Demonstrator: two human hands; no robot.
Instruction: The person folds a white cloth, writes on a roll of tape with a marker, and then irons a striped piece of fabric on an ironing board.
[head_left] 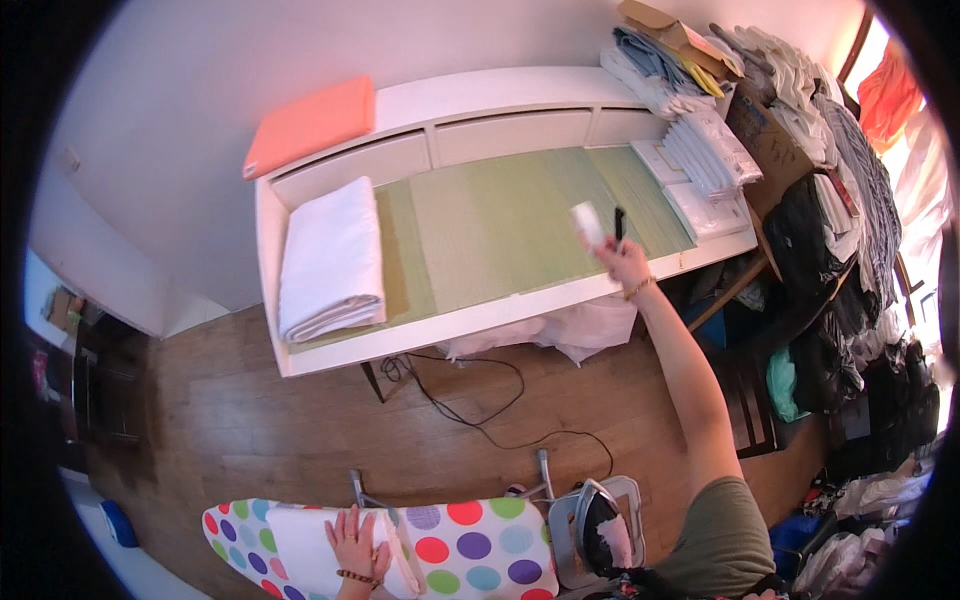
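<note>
Here, cloth [302,538] lies beneath the spread left hand [357,548]; the right hand [626,264] pinches a white strip [585,222] and black stick [619,224].

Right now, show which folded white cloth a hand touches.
The cloth on the dotted ironing board: the left hand rests on it; the desk cloth lies untouched.
</note>
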